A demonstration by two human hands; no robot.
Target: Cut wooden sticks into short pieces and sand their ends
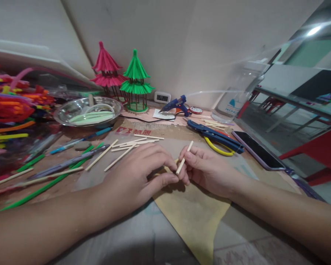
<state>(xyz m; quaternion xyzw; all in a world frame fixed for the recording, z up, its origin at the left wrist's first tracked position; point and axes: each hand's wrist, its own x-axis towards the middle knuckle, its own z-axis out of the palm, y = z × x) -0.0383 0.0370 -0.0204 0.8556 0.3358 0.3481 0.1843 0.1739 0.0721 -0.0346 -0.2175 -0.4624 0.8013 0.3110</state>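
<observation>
A short pale wooden stick [184, 157] is pinched between the thumb and fingers of my right hand [209, 167], tilted with its upper end to the right. My left hand [143, 165] is closed, thumb and fingertips brought together at the stick's lower end; what lies between them is hidden. Beneath both hands is a yellowish sheet [193, 217], like sandpaper or cloth, its point toward me. Several similar loose sticks [124, 147] lie beyond my left hand.
Blue-and-yellow cutters [213, 134] and a phone [257, 150] lie right. Behind are a blue glue gun [176, 105], a clear bottle [231, 95], a metal bowl [57, 116], and green [135, 71] and pink [106, 62] pagoda models. Colourful pipe cleaners [11, 106] are heaped left.
</observation>
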